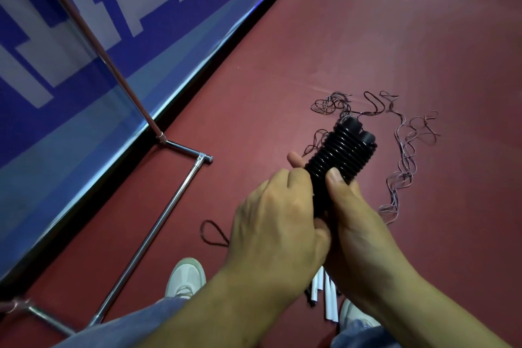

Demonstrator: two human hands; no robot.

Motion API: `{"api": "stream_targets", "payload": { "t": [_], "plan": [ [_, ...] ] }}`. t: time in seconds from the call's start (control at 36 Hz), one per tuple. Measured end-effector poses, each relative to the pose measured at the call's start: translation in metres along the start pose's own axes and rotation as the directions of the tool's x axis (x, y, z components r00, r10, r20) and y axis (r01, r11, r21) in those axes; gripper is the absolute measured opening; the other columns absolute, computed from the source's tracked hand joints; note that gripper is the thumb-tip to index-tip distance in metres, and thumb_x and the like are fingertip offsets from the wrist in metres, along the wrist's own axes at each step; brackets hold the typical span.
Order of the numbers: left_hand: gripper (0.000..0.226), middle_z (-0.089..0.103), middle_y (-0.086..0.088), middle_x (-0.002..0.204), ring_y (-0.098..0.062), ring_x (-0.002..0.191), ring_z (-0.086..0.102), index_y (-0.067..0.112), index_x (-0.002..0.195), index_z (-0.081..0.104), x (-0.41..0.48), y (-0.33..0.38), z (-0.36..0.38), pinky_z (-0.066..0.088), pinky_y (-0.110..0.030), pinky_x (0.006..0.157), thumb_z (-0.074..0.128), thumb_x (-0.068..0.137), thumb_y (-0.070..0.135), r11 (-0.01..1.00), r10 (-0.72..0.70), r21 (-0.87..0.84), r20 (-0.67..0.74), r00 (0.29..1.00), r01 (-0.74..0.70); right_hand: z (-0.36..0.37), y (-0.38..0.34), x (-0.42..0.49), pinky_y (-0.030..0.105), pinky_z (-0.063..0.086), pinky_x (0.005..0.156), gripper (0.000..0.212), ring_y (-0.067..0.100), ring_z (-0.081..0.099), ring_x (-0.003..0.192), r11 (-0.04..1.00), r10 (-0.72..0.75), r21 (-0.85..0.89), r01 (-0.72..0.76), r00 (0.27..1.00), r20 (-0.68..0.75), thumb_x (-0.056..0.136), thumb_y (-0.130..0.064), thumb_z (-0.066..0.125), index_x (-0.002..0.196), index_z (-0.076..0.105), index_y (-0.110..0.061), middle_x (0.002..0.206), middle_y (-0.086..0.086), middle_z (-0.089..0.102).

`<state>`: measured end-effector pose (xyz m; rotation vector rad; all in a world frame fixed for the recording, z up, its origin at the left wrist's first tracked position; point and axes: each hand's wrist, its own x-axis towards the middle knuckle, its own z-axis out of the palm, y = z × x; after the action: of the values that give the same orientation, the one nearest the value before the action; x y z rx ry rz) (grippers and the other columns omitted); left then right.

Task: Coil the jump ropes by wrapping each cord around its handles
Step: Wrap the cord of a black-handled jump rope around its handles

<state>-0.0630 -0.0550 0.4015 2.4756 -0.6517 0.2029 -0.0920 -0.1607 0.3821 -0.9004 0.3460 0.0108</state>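
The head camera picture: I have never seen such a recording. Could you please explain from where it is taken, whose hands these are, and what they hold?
The camera sits on a person's head and looks down, so you see their own arms and shoes. The left hand and the right hand together grip a pair of black jump rope handles, held side by side, with black cord already wound around them in tight turns. On the red floor beyond lie loose thin cords. White handles lie near the shoes. At left stands a metal rack frame before a blue banner.
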Motion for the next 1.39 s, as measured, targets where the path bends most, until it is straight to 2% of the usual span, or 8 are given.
{"api": "stream_targets", "payload": {
  "t": [0.42, 0.56, 0.69, 0.83, 0.92, 1.06, 1.19, 1.39],
  "plan": [
    [0.027, 0.044, 0.01, 0.062, -0.014, 0.055, 0.045, 0.027, 0.073, 0.04, 0.002, -0.008, -0.004, 0.036, -0.031, 0.047, 0.06, 0.067, 0.044, 0.963, 0.011, -0.269, 0.114, 0.993, 0.02, -0.017, -0.036, 0.005, 0.034, 0.061, 0.073, 0.05, 0.027, 0.069, 0.087, 0.95, -0.036, -0.307, 0.062, 0.996, 0.087, 0.073, -0.007, 0.082, 0.117, 0.061, 0.007, 0.095, 0.018, 0.066],
    [0.016, 0.063, -0.001, 0.065, -0.018, 0.057, 0.06, 0.02, 0.08, 0.062, 0.002, -0.004, -0.002, 0.057, -0.042, 0.056, 0.071, 0.068, 0.026, 0.744, -0.096, -0.581, 0.396, 0.913, 0.33, -0.035, -0.054, 0.006, 0.056, 0.053, 0.099, 0.095, 0.04, 0.064, 0.12, 0.975, -0.112, -0.166, 0.145, 0.975, 0.192, 0.061, -0.009, 0.079, 0.146, 0.043, -0.031, 0.14, 0.013, 0.061],
    [0.016, 0.051, 0.017, 0.051, 0.004, 0.048, 0.048, 0.009, 0.081, 0.064, 0.004, -0.007, -0.018, 0.041, -0.014, 0.053, 0.073, 0.084, -0.003, 0.557, 0.046, -0.697, 0.57, 0.82, 0.453, -0.048, -0.085, 0.005, 0.075, 0.023, 0.112, 0.104, 0.047, 0.036, 0.144, 0.973, -0.054, -0.174, 0.153, 0.881, 0.47, 0.07, -0.01, 0.086, 0.157, 0.031, -0.026, 0.159, 0.018, 0.038],
    [0.011, 0.051, 0.003, 0.065, -0.01, 0.058, 0.047, 0.018, 0.08, 0.069, 0.004, -0.01, -0.024, 0.04, -0.023, 0.057, 0.077, 0.072, 0.021, 0.43, 0.204, -0.73, 0.651, 0.731, 0.531, -0.045, -0.079, 0.001, 0.065, 0.046, 0.102, 0.062, 0.054, 0.051, 0.129, 0.984, 0.02, -0.169, 0.063, 0.893, 0.449, 0.076, -0.013, 0.087, 0.131, 0.058, -0.01, 0.127, 0.025, 0.062],
    [0.017, 0.063, 0.0, 0.077, -0.015, 0.068, 0.056, 0.019, 0.091, 0.073, -0.001, -0.007, -0.021, 0.044, -0.029, 0.062, 0.074, 0.075, 0.023, 0.415, 0.23, -0.698, 0.701, 0.675, 0.583, -0.037, -0.068, 0.003, 0.066, 0.045, 0.102, 0.083, 0.057, 0.055, 0.123, 0.992, 0.075, -0.127, -0.02, 0.892, 0.445, 0.073, -0.015, 0.089, 0.145, 0.049, -0.025, 0.109, 0.016, 0.068],
    [0.043, 0.071, -0.009, 0.124, -0.028, 0.12, 0.066, 0.015, 0.126, 0.065, -0.004, -0.003, -0.019, 0.047, -0.06, 0.105, 0.074, 0.084, 0.008, 0.438, 0.261, -0.666, 0.737, 0.623, 0.604, -0.025, -0.057, 0.0, 0.052, 0.057, 0.086, 0.066, 0.046, 0.065, 0.115, 0.97, 0.215, -0.2, -0.137, 0.867, 0.449, 0.07, -0.01, 0.075, 0.133, 0.057, -0.014, 0.102, 0.022, 0.072],
    [0.015, 0.067, 0.01, 0.071, -0.006, 0.056, 0.06, 0.014, 0.088, 0.071, -0.006, -0.014, -0.015, 0.048, -0.021, 0.054, 0.073, 0.089, -0.001, 0.53, 0.21, -0.627, 0.749, 0.628, 0.571, -0.021, -0.059, -0.001, 0.041, 0.061, 0.066, 0.044, 0.038, 0.075, 0.089, 0.959, 0.248, -0.203, -0.199, 0.935, 0.255, 0.068, 0.002, 0.074, 0.105, 0.053, -0.005, 0.091, 0.028, 0.061],
    [0.028, 0.041, 0.01, 0.054, -0.01, 0.053, 0.036, 0.008, 0.073, 0.065, -0.011, -0.014, 0.0, 0.033, -0.027, 0.053, 0.085, 0.076, 0.028, 0.823, -0.052, -0.414, 0.626, 0.778, 0.388, -0.03, -0.055, 0.006, 0.063, 0.054, 0.087, 0.05, 0.038, 0.066, 0.088, 0.821, 0.173, -0.561, -0.103, 0.982, 0.072, 0.064, -0.011, 0.087, 0.1, 0.053, -0.003, 0.11, 0.04, 0.061]
  ]
}}
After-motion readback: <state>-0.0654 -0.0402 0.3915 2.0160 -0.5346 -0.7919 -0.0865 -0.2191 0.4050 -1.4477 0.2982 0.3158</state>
